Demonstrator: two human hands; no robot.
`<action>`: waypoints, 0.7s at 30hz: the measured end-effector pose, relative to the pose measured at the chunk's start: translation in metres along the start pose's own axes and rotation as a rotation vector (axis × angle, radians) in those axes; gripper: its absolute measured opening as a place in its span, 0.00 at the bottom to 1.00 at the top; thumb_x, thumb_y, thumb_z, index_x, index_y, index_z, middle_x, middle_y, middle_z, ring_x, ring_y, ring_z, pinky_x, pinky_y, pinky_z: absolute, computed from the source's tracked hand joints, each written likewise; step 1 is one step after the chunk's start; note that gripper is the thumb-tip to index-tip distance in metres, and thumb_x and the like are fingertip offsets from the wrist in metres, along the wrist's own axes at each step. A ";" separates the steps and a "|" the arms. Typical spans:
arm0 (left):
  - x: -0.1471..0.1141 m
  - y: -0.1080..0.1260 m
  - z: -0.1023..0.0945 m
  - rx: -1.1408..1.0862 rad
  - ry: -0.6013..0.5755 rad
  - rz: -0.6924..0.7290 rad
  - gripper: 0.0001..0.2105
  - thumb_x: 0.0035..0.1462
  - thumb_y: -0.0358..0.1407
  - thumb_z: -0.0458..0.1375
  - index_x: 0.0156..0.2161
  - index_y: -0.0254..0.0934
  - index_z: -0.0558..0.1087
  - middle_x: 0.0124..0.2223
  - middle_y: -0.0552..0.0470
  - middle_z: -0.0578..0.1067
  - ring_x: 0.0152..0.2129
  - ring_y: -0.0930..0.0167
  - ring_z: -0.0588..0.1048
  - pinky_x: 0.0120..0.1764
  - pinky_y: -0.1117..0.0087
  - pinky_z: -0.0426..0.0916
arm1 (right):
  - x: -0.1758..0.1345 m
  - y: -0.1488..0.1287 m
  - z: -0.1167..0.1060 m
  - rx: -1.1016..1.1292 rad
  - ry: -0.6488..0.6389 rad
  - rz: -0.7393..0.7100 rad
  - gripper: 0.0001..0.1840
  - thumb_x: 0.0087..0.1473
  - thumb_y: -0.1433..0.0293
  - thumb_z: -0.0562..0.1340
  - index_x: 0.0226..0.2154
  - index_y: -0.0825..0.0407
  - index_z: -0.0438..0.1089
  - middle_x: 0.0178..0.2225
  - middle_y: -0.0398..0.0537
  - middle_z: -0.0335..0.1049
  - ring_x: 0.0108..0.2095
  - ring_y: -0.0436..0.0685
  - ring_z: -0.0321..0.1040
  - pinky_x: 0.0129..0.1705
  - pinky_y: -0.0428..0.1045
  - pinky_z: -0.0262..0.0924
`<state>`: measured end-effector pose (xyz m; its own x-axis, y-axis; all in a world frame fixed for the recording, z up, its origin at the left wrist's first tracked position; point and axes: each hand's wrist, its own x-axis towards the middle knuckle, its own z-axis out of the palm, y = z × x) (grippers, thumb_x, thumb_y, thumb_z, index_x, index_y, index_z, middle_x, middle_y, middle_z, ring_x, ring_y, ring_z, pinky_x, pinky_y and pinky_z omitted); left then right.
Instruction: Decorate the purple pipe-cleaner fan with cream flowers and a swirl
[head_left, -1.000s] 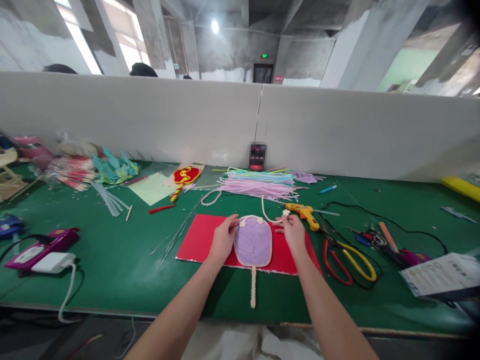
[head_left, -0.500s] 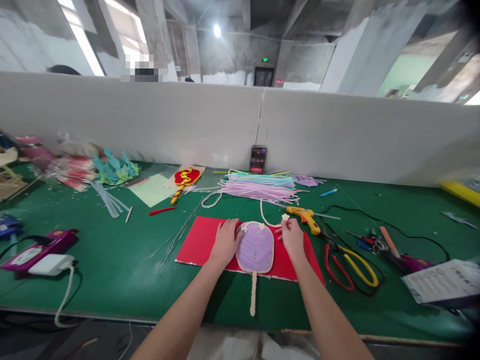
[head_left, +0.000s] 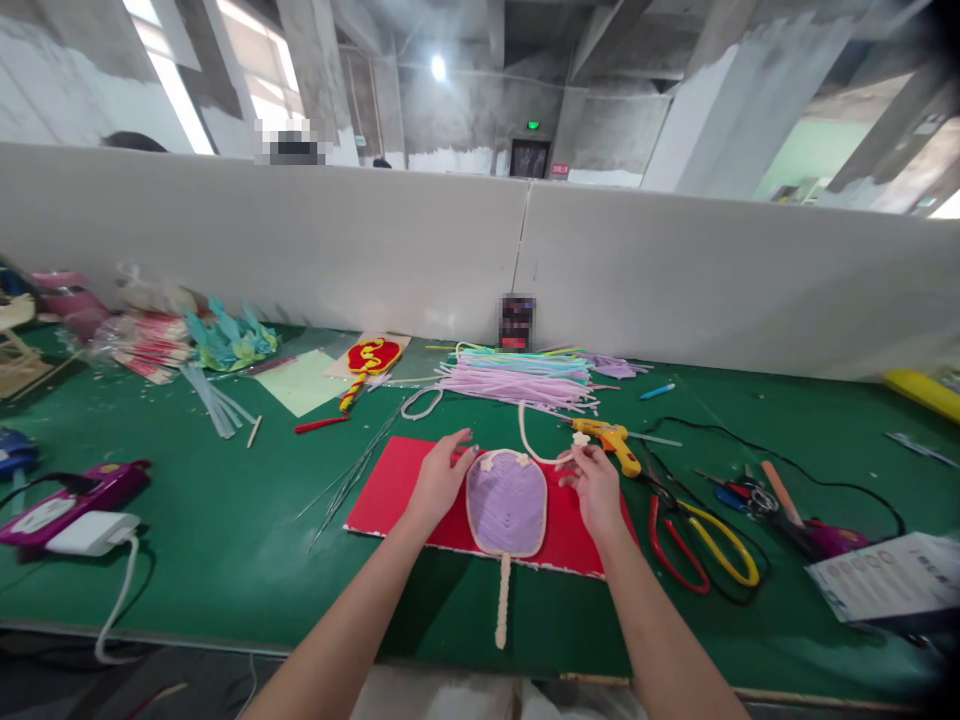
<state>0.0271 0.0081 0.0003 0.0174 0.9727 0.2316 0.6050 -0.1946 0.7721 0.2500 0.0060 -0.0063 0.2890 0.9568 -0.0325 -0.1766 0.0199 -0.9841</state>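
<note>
A lilac fan point(head_left: 506, 515) with a cream edge lies on a red board point(head_left: 390, 485). Its twisted cream handle point(head_left: 502, 605) points toward me, and small cream flowers sit along its upper edge. At the fan's upper left, my left hand point(head_left: 442, 475) has its fingers apart and holds nothing. My right hand point(head_left: 598, 490), to the right of the fan, pinches a cream pipe cleaner point(head_left: 526, 437) whose end is bent into a small flower point(head_left: 580, 439) above the fingertips. The other end curves up toward the pipe cleaner pile.
Lilac and mint pipe cleaners point(head_left: 517, 383) are heaped behind the board. To the right are a yellow glue gun point(head_left: 607, 437), red-and-yellow-handled pliers point(head_left: 720, 545) and a black cable. Thin wires point(head_left: 349, 490), a red fan point(head_left: 375, 355) and a purple power strip point(head_left: 79, 505) lie left.
My left hand has come off the fan's left edge, its fingers now lifted. My right hand has shifted slightly right with the flower-ended pipe cleaner.
</note>
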 end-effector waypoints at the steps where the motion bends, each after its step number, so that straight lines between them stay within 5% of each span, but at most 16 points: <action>1: 0.003 0.004 -0.003 -0.110 -0.008 -0.028 0.18 0.57 0.38 0.49 0.52 0.34 0.64 0.49 0.44 0.72 0.38 0.70 0.73 0.42 0.70 0.68 | -0.002 -0.002 0.001 0.026 -0.047 0.027 0.17 0.41 0.56 0.62 0.25 0.49 0.57 0.22 0.39 0.66 0.22 0.50 0.66 0.19 0.44 0.61; 8: 0.010 0.024 -0.005 -0.442 -0.192 -0.141 0.16 0.50 0.37 0.54 0.44 0.33 0.73 0.32 0.49 0.77 0.21 0.74 0.71 0.26 0.75 0.66 | -0.020 -0.011 0.010 0.115 -0.245 0.198 0.17 0.38 0.60 0.66 0.23 0.51 0.59 0.19 0.39 0.64 0.18 0.49 0.63 0.17 0.43 0.60; 12: -0.002 0.028 -0.004 -0.555 -0.226 -0.192 0.13 0.48 0.38 0.56 0.36 0.33 0.77 0.29 0.50 0.77 0.22 0.74 0.72 0.28 0.75 0.67 | -0.030 -0.008 0.008 0.112 -0.239 0.263 0.17 0.37 0.62 0.68 0.23 0.52 0.60 0.17 0.38 0.64 0.18 0.49 0.65 0.16 0.42 0.61; 17: -0.018 0.033 -0.001 -0.771 -0.241 -0.306 0.17 0.51 0.42 0.54 0.39 0.31 0.75 0.35 0.45 0.78 0.28 0.70 0.74 0.33 0.71 0.69 | -0.038 -0.003 0.010 0.069 -0.173 0.328 0.18 0.35 0.60 0.68 0.23 0.52 0.60 0.18 0.42 0.69 0.19 0.52 0.70 0.17 0.43 0.63; 21: -0.025 0.040 0.000 -0.620 -0.145 -0.267 0.12 0.48 0.38 0.56 0.36 0.33 0.74 0.32 0.48 0.78 0.28 0.70 0.74 0.34 0.72 0.68 | -0.041 -0.005 0.016 0.040 -0.187 0.334 0.20 0.34 0.59 0.68 0.23 0.52 0.59 0.17 0.41 0.68 0.19 0.54 0.70 0.16 0.44 0.63</action>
<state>0.0510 -0.0236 0.0254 0.0635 0.9960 -0.0621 0.0376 0.0598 0.9975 0.2241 -0.0291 0.0025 0.0333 0.9490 -0.3137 -0.2697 -0.2937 -0.9171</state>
